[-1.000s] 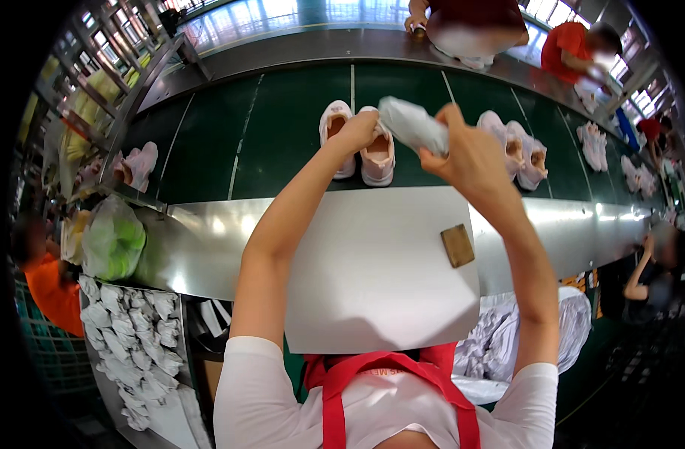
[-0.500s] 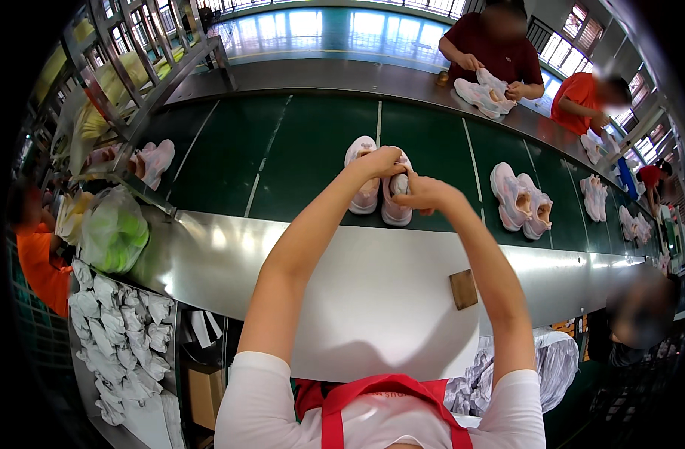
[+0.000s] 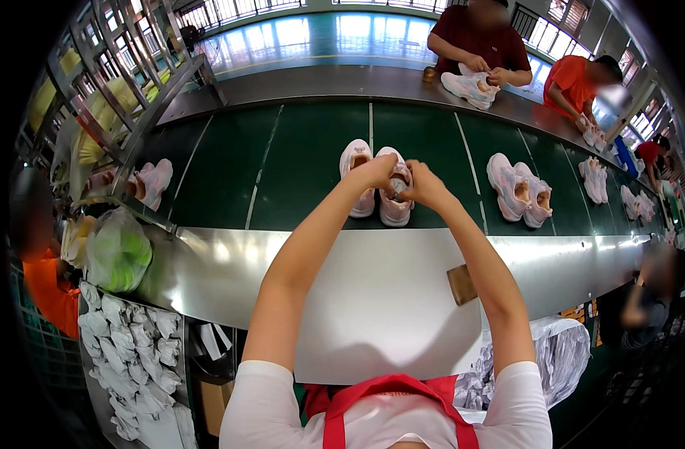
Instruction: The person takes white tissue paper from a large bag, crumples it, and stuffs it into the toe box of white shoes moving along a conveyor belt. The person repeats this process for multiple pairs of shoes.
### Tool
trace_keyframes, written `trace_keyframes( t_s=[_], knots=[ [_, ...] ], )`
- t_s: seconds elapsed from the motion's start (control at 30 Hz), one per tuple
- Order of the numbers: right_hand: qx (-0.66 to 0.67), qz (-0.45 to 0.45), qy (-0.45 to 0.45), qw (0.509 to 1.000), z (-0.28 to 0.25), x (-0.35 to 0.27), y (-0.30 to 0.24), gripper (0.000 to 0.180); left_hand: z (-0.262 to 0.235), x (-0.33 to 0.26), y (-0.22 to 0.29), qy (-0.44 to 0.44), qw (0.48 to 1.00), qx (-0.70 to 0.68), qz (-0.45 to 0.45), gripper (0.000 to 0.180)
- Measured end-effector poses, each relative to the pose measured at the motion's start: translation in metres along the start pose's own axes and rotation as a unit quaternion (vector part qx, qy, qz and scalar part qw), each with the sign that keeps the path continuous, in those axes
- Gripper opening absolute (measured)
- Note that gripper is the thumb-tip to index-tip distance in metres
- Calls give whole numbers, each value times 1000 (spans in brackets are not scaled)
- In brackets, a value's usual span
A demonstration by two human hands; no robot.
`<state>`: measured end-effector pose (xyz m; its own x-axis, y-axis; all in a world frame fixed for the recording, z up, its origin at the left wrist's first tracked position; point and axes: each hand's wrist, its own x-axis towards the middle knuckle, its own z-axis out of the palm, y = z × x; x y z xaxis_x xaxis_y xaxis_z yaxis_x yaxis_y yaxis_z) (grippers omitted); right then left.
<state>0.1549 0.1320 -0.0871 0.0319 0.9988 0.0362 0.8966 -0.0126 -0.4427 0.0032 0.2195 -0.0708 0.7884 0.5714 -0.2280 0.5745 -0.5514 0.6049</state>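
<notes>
A pair of pale pink and white sneakers stands on the green conveyor belt [image 3: 316, 165] in front of me, toes pointing away. Both my hands are at the right sneaker [image 3: 395, 216]. My left hand [image 3: 374, 173] reaches over the left sneaker [image 3: 355, 152] and grips the left side of the right one's opening. On the other side of that opening, my right hand [image 3: 426, 185] closes its fingers on the edge. A greyish piece shows inside the opening between the hands; what it is I cannot make out. My fingertips are partly hidden.
More sneakers [image 3: 519, 191] stand along the belt to the right. A white board [image 3: 372, 299] with a brown block [image 3: 462, 285] lies before me. At left are a metal rack [image 3: 126, 97], a bag with green contents [image 3: 118, 251] and crumpled paper stuffing [image 3: 133, 344]. Other people work across the belt.
My left hand has come down slightly onto the right sneaker's opening. My right hand has shifted from pointing inside to gripping its right edge. The pair stays in about the same spot.
</notes>
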Motion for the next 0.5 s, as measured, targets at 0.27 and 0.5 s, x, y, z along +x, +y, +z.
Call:
trace_keyframes(
  t_s=[0.27,0.5],
  knots=[
    [-94,60,195,974,59,42,18,32,67,48,-3,405,905,127,19,9],
    [88,-9,172,981,-35,-84,-19,42,34,14,-9,210,976,55,8,32]
  ],
)
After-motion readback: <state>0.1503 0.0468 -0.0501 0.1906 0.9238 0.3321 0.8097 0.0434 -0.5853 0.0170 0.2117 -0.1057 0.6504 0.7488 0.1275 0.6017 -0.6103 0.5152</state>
